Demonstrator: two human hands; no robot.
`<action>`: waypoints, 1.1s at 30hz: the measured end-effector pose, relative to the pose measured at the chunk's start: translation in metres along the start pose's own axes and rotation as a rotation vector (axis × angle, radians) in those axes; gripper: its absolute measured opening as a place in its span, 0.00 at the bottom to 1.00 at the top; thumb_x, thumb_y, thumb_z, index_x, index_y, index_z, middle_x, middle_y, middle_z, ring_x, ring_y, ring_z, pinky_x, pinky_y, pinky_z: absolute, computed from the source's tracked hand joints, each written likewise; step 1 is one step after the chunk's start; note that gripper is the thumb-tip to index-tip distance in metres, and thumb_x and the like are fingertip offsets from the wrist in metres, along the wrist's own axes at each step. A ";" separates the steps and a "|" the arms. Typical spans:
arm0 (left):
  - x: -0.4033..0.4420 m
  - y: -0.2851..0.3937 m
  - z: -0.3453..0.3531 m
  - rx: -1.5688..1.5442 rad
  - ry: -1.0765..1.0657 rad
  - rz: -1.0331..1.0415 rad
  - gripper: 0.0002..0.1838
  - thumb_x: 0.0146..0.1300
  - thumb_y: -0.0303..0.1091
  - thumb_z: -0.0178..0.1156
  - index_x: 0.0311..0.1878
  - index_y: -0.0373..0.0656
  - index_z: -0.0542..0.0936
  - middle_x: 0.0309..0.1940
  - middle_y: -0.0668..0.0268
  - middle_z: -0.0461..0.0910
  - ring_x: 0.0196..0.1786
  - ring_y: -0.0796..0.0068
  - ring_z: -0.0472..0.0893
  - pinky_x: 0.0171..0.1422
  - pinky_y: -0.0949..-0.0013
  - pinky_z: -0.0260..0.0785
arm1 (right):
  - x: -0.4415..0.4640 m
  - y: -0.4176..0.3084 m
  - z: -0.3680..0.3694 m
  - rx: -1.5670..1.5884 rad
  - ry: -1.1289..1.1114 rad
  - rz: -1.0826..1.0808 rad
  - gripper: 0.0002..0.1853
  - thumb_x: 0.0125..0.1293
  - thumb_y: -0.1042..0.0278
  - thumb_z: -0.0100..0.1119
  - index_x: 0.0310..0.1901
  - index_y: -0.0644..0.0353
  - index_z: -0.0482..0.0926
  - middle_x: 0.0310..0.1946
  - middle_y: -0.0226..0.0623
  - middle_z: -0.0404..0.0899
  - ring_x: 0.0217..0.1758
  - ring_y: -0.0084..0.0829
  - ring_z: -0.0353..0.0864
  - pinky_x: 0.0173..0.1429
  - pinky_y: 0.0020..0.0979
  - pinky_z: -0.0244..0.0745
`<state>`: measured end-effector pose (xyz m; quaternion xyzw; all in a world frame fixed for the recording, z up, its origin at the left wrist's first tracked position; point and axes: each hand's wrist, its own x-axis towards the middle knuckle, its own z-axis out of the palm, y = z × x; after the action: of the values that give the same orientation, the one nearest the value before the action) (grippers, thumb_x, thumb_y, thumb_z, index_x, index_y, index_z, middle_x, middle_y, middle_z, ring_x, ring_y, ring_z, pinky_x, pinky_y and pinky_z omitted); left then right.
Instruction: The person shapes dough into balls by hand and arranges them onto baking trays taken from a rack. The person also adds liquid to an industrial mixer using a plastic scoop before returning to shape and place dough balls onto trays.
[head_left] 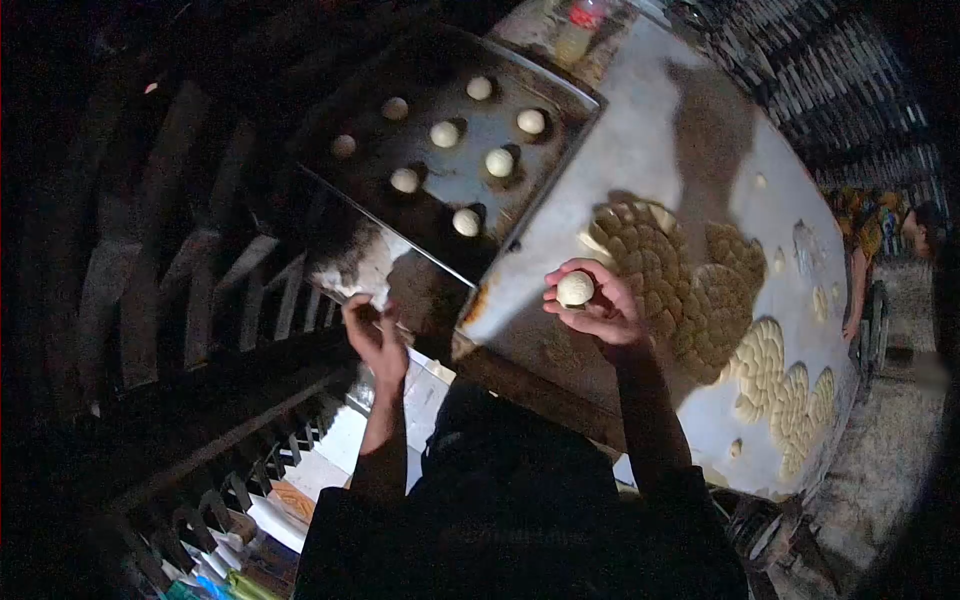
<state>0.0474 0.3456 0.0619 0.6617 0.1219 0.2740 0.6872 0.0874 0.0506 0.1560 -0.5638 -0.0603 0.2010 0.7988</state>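
R grip (612,318) cups smooth, rnd dough ball (575,289).

We see dim, grainy surroundings, dark curved edges, a long shadow (712,140) across the brighter tabletop (630,110), and a slightly blurred left hand (378,345).

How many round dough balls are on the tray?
8 dough balls on the tray: three in the nearest row, three in the middle, two in the farthest.

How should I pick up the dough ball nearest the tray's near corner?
Probably pinch the dough ball lightly by opposite sides, coming from above with the left hand, which looks empty: the ball is round, uncovered on top, with bare tray around it.
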 end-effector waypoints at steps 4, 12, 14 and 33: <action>0.058 -0.006 0.029 0.502 0.015 0.112 0.27 0.58 0.38 0.62 0.57 0.35 0.65 0.45 0.56 0.66 0.47 0.66 0.68 0.52 0.66 0.61 | 0.058 -0.022 0.036 -0.126 0.011 0.047 0.19 0.60 0.85 0.56 0.52 0.64 0.67 0.45 0.43 0.78 0.50 0.31 0.79 0.55 0.29 0.76; 0.066 -0.017 0.037 0.939 -0.235 -0.118 0.48 0.57 0.62 0.52 0.71 0.39 0.49 0.63 0.31 0.49 0.66 0.29 0.47 0.66 0.32 0.31 | 0.264 -0.012 -0.001 -0.659 0.134 -0.057 0.18 0.56 0.74 0.66 0.48 0.61 0.74 0.42 0.35 0.78 0.46 0.27 0.79 0.50 0.28 0.76; 0.062 -0.032 0.037 1.005 -0.237 -0.141 0.52 0.54 0.66 0.50 0.71 0.37 0.46 0.63 0.29 0.47 0.65 0.27 0.46 0.66 0.31 0.27 | 0.324 -0.010 -0.005 -0.799 0.102 -0.062 0.19 0.55 0.73 0.66 0.49 0.61 0.74 0.43 0.39 0.78 0.48 0.30 0.78 0.51 0.30 0.75; 0.033 -0.090 0.050 1.235 0.044 0.009 0.48 0.47 0.60 0.56 0.65 0.34 0.58 0.55 0.39 0.60 0.54 0.41 0.59 0.59 0.38 0.43 | 0.514 0.033 -0.052 -1.461 -0.199 -0.214 0.30 0.46 0.74 0.63 0.56 0.58 0.73 0.53 0.47 0.75 0.59 0.47 0.72 0.61 0.41 0.69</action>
<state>0.1197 0.3236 -0.0147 0.9321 0.2691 0.1695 0.1734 0.5643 0.2139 0.0394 -0.9213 -0.3052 0.0812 0.2267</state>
